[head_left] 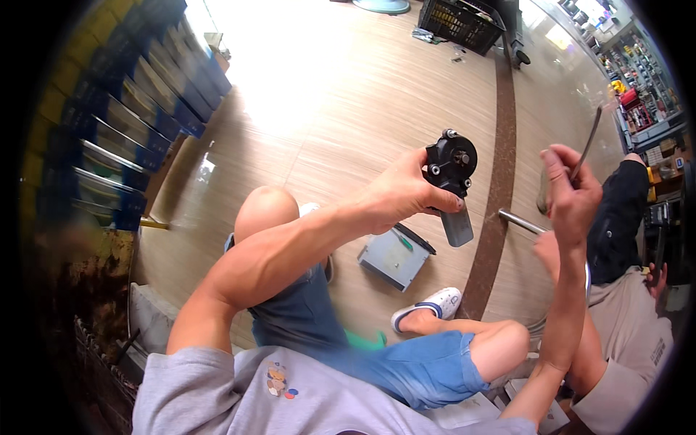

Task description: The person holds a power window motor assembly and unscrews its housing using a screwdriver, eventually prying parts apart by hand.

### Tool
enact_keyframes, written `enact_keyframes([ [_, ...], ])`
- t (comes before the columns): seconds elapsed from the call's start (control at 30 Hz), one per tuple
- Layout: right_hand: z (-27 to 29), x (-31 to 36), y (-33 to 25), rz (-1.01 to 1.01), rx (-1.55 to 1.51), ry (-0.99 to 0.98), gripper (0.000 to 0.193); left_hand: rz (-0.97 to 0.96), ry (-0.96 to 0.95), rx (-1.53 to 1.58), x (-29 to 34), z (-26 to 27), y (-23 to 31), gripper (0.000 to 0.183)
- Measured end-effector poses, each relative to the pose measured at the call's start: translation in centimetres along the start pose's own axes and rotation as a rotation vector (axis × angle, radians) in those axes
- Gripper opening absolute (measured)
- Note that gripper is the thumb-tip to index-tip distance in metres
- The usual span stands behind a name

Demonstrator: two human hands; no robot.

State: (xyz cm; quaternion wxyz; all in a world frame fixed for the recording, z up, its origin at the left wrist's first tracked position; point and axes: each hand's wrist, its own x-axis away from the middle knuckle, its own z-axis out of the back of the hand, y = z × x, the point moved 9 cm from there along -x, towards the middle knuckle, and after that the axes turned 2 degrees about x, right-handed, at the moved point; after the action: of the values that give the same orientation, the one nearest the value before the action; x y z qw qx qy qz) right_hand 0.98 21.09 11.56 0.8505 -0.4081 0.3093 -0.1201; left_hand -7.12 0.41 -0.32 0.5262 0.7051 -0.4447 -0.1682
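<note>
Black motor (456, 174), long axis up-down in view, pinched from its left by left hand (406, 191); right hand (576, 194), clutching rod (590, 137), well apart to motor's right.

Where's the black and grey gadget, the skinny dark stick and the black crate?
Black and grey gadget (455, 171): head view, on its black housing.
Skinny dark stick (591, 138): head view, on its bare shaft.
Black crate (460, 29): head view, on its side wall.
</note>
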Motion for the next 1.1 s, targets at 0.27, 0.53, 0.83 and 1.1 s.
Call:
enact_keyframes([
  [0.27, -2.1, 5.0, 1.5, -0.181, -0.334, 0.059, 0.016, -0.054, 0.038, 0.135, -0.6, 1.4, -0.4, 0.055],
  [0.53, -6.7, 7.8, -0.1, -0.156, -0.165, -0.040, 0.013, -0.052, 0.039, 0.001, -0.5, -0.8, 0.4, 0.049],
  [0.83, -6.3, 9.3, 0.4, -0.071, 0.093, 0.018, 0.015, -0.103, 0.039, -0.205, -1.2, -1.2, -0.8, 0.051],
  [1.1, -6.3, 8.9, -0.8, 0.052, 0.203, 0.005, 0.016, -0.148, 0.072, -0.289, -1.3, -0.9, -1.1, 0.051],
])
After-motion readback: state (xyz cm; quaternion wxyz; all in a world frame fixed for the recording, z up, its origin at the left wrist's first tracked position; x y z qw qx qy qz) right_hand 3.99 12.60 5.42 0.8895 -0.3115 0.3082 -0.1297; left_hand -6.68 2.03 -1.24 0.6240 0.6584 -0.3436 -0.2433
